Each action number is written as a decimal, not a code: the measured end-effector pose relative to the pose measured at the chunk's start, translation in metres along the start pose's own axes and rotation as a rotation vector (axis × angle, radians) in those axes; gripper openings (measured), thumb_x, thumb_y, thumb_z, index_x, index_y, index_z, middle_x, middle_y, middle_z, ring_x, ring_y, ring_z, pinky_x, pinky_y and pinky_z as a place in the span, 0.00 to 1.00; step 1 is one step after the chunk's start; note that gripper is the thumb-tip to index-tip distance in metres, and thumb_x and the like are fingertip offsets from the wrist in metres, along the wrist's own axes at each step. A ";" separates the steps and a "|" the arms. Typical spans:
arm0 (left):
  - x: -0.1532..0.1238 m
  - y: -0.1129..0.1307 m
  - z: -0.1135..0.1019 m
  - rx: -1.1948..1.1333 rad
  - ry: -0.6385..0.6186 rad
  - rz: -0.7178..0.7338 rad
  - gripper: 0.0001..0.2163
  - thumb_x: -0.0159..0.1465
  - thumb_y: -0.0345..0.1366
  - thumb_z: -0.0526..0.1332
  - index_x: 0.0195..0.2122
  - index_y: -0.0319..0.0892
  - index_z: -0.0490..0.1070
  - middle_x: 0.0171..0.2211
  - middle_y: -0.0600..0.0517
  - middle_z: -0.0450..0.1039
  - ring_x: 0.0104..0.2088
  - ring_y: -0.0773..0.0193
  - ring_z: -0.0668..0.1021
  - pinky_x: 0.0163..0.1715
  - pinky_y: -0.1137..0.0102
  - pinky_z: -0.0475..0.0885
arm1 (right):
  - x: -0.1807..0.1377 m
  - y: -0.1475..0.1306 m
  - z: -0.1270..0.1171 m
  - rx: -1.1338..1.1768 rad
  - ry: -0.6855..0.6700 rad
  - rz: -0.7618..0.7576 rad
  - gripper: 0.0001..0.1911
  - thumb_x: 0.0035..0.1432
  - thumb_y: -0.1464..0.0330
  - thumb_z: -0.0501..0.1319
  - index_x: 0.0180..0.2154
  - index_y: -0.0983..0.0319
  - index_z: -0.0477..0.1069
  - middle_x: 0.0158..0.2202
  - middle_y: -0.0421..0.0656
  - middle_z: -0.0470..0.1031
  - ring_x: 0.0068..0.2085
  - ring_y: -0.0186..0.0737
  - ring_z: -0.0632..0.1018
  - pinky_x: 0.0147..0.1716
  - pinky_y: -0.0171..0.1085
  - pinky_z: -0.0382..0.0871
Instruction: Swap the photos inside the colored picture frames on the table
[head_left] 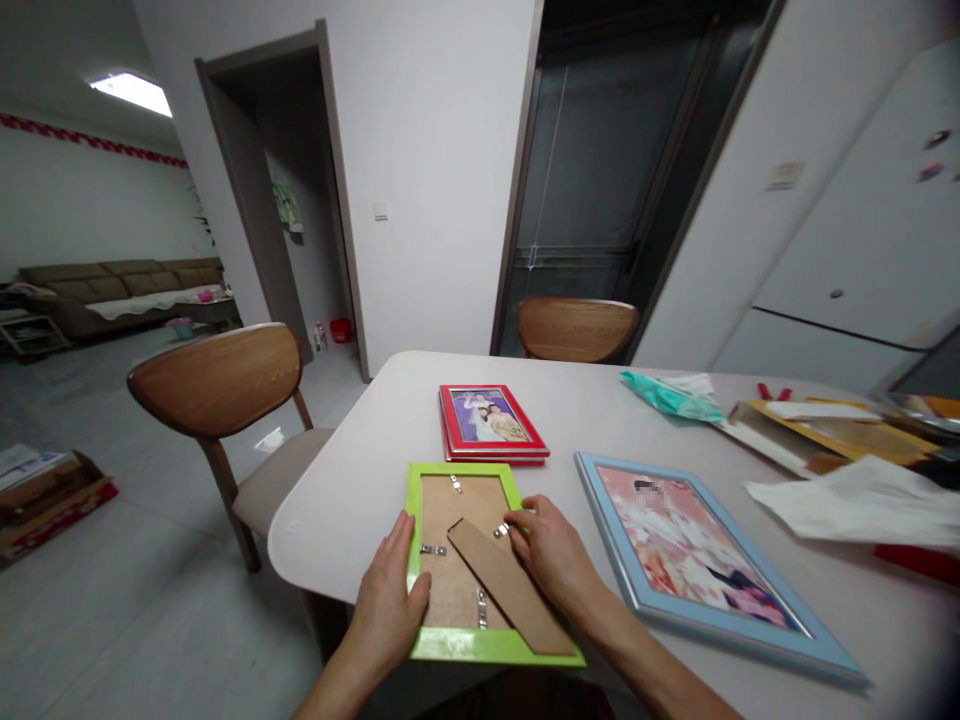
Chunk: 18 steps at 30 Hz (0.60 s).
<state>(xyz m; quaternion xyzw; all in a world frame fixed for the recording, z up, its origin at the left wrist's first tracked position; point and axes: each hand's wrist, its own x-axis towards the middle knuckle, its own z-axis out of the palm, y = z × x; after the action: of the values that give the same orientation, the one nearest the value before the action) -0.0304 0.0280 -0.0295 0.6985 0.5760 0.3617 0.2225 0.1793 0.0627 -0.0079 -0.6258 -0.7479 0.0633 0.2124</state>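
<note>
A lime-green photo frame (495,645) lies face down near the table's front edge, showing its brown backing board (450,520). A brown stand leg (510,590) runs slantwise across the board. Metal clips sit along the sides, including a left clip (433,550) and a bottom clip (481,606). My left hand (390,595) grips the frame's left edge, its thumb over the board. With bent fingers, my right hand (551,550) pinches at the right-hand metal clip (501,530). Part of the frame's right edge is hidden under that hand.
Beyond the green frame lie stacked red photo frames (495,420). A larger blue photo frame (712,550) lies to the right. Farther right are a teal plastic packet (671,397), a white sheet (855,500) and an opened carton (795,440). Wooden chairs (225,380) stand around the table (337,500).
</note>
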 end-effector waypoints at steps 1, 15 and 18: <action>0.000 0.000 0.000 0.007 0.002 0.007 0.27 0.51 0.28 0.53 0.54 0.33 0.53 0.55 0.42 0.54 0.55 0.58 0.59 0.55 0.61 0.52 | 0.001 0.001 0.000 -0.002 0.001 0.003 0.14 0.52 0.71 0.50 0.34 0.62 0.73 0.34 0.47 0.66 0.36 0.38 0.69 0.37 0.33 0.62; 0.000 -0.001 0.002 0.049 -0.005 0.014 0.25 0.52 0.29 0.51 0.53 0.27 0.53 0.54 0.37 0.55 0.54 0.56 0.60 0.54 0.60 0.54 | 0.003 -0.068 0.008 0.057 -0.137 -0.282 0.11 0.53 0.66 0.53 0.30 0.60 0.73 0.31 0.44 0.69 0.36 0.37 0.67 0.36 0.34 0.57; 0.000 -0.002 0.002 0.038 -0.003 0.012 0.25 0.52 0.29 0.51 0.53 0.29 0.54 0.54 0.39 0.56 0.54 0.57 0.60 0.54 0.61 0.54 | 0.007 -0.076 0.014 0.011 -0.113 -0.270 0.10 0.53 0.65 0.53 0.31 0.59 0.73 0.31 0.44 0.69 0.37 0.38 0.66 0.36 0.35 0.56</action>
<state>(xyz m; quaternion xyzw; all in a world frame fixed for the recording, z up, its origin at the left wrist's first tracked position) -0.0303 0.0288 -0.0317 0.7065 0.5782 0.3511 0.2077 0.1039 0.0560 0.0089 -0.5135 -0.8358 0.0734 0.1798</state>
